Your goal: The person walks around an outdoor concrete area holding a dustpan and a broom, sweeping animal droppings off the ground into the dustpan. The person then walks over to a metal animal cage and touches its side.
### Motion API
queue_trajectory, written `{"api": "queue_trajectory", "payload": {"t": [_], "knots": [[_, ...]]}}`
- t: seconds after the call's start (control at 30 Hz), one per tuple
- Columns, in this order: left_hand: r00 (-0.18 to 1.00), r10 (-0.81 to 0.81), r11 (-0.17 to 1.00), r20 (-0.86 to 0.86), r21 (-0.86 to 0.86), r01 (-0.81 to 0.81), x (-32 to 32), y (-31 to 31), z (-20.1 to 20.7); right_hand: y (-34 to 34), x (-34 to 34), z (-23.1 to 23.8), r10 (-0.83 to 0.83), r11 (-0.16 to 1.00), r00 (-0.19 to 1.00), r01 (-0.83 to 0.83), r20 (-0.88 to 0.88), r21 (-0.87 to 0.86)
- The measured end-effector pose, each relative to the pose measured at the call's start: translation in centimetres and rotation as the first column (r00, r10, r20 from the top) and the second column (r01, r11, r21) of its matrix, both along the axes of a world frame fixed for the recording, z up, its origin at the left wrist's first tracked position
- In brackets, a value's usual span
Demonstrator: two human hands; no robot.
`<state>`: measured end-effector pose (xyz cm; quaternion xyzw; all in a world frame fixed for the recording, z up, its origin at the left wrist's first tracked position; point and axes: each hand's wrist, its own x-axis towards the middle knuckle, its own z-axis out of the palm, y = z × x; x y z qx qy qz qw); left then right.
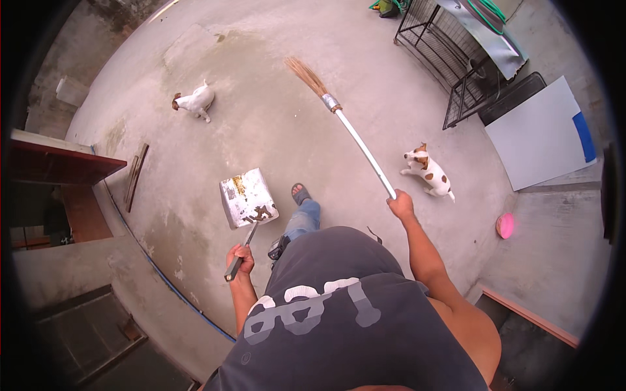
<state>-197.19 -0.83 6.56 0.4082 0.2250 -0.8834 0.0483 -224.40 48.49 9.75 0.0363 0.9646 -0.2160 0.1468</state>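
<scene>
Gripping at 8 o'clock: left hand (pixel 241 259), fingers curled round the dark handle (pixel 231 270) of a square, stained white-metal dustpan (pixel 256 188), 9 o'clock. Right hand (pixel 401 205), 3 o'clock, wraps a white-poled, stiff brown-bristle broom (pixel 360 142), head (pixel 308 75) at 12. Brown residue (pixel 262 214) in pan looks collected; pale specks (pixel 296 116) lie uncollected on mottled grey concrete floor (pixel 261 130).
</scene>
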Motion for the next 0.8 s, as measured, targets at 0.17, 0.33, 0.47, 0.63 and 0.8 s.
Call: {"api": "queue_trajectory", "payload": {"t": [0.17, 0.33, 0.47, 0.63, 0.8], "knots": [[0.999, 0.002, 1.0, 0.043, -0.013, -0.002, -16.1, -5.2, 0.7, -4.8, -7.2, 0.0, -0.04, 0.998, 0.994, 0.044, 0.101, -0.036], [0.996, -0.004, 0.999, 0.089, -0.053, 0.009, -32.6, -9.7, 4.7, -9.2, -17.1, -1.2, -0.109, 0.994, 0.972, 0.109, 0.21, 0.01], [0.993, -0.094, 0.989, 0.074, -0.112, 0.102, -45.9, -14.9, 5.9, -13.8, -30.1, -4.3, 0.006, 0.999, 0.982, 0.002, 0.19, -0.042], [0.994, -0.059, 0.982, 0.09, -0.172, 0.074, -61.9, -21.6, 8.3, -23.5, -54.7, -4.3, 0.19, 0.97, 0.93, -0.129, 0.315, -0.206], [1.0, -0.03, 0.977, 0.002, -0.213, 0.03, -76.6, -28.0, 8.7, -37.9, -75.8, 0.8, 0.379, 0.859, 0.788, -0.104, 0.485, -0.501]]}}
